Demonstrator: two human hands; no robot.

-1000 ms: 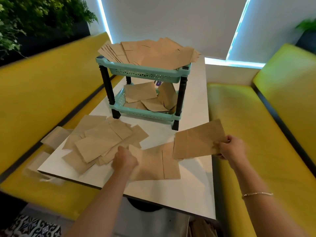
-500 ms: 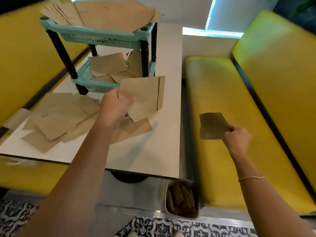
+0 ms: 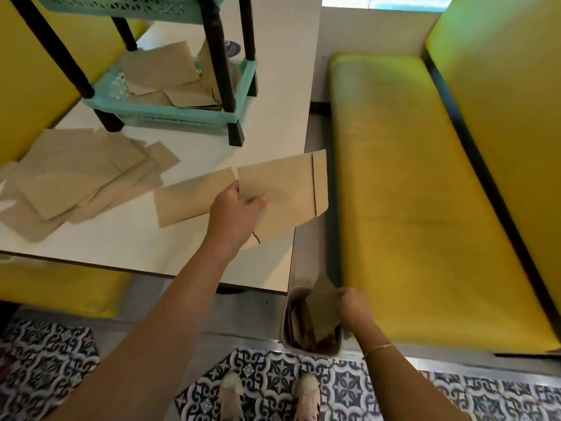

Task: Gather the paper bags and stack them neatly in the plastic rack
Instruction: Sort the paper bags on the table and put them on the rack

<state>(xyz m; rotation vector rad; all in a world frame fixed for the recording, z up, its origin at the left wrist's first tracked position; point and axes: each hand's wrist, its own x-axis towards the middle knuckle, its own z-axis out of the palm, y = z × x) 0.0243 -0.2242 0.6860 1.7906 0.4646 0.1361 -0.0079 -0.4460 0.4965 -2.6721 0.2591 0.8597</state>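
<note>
Loose bags (image 3: 76, 180) fanned over the desk (image 3: 127, 238), rack (image 3: 170, 113) just beyond. Left hand (image 3: 235, 212) nearest, pinched a bag (image 3: 285, 189), long axis toward the rack. Right hand (image 3: 355, 308) lower, seemingly gripped a bag (image 3: 323, 308) over the bin (image 3: 287, 326).

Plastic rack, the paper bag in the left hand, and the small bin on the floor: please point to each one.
Plastic rack (image 3: 170, 117), head view: front rim of lower tray.
Paper bag (image 3: 288, 183), head view: middle of its face.
Bin (image 3: 285, 317), head view: left rim.
</note>
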